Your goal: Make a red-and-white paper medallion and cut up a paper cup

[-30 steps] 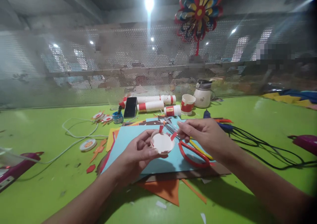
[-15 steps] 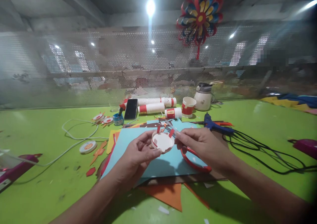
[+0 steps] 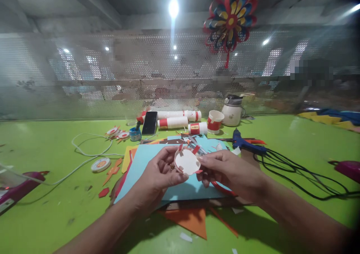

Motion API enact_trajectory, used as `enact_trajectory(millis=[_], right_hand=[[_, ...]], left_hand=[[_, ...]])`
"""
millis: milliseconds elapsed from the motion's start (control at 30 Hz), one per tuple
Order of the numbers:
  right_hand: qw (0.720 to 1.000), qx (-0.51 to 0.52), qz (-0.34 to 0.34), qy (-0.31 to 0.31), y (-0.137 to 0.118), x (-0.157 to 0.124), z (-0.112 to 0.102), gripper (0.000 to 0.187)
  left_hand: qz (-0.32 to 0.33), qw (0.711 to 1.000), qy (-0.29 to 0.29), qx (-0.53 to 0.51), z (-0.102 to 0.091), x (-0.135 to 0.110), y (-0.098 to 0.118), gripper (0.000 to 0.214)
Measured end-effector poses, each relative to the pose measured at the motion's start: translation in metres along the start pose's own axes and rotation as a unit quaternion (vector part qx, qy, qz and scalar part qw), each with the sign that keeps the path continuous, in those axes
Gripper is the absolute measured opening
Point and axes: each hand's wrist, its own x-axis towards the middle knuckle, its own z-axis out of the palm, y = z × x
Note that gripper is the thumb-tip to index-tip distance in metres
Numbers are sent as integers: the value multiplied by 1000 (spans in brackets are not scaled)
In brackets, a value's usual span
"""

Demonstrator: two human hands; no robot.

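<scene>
A small round white paper piece (image 3: 189, 162) with a low rim and several red tabs round its edge is tilted toward me. My left hand (image 3: 161, 171) is closed on its left side, thumb at the lower edge. On the right, my right hand (image 3: 225, 168) pinches the edge beside a red tab; its fingertips partly hide that side. Below both hands lies a light blue sheet (image 3: 140, 171) on a stack of coloured paper. A red curved handle (image 3: 223, 189) shows under my right hand, mostly hidden, and grey blades (image 3: 193, 141) lie beyond the disc.
A blue glue gun (image 3: 247, 144) with black cable lies right. Behind stand a red-and-white paper cup (image 3: 215, 122), white tubes (image 3: 173, 122), a phone (image 3: 150, 123), a blue jar (image 3: 135, 134) and a kettle (image 3: 232, 111). A tape roll (image 3: 100, 165) and orange cutouts (image 3: 113, 171) lie left.
The disc has turned to face me more, and a red tab now shows at its lower right. My right fingers have lowered onto its edge. The red handle is more covered.
</scene>
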Motion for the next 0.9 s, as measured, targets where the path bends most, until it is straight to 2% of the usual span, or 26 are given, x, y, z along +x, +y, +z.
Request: enact_trajectory(millis=[267, 467, 600, 767, 900], right_hand=[[999, 50, -1, 1, -2, 1, 3, 28], [999, -28, -9, 16, -2, -1, -3, 31], [997, -60, -32, 33, -1, -2, -7, 31], [997, -30, -51, 52, 1, 1, -2, 25], [998, 27, -43, 43, 4, 0, 9, 30]], left_hand=[[11, 1000, -19, 21, -1, -1, -2, 51], [-11, 1000, -15, 19, -4, 1, 5, 58], [-5, 999, -34, 0, -7, 1, 9, 56], [-12, 997, -72, 2, -3, 0, 8, 59], [-4, 999, -37, 4, -2, 1, 4, 57]])
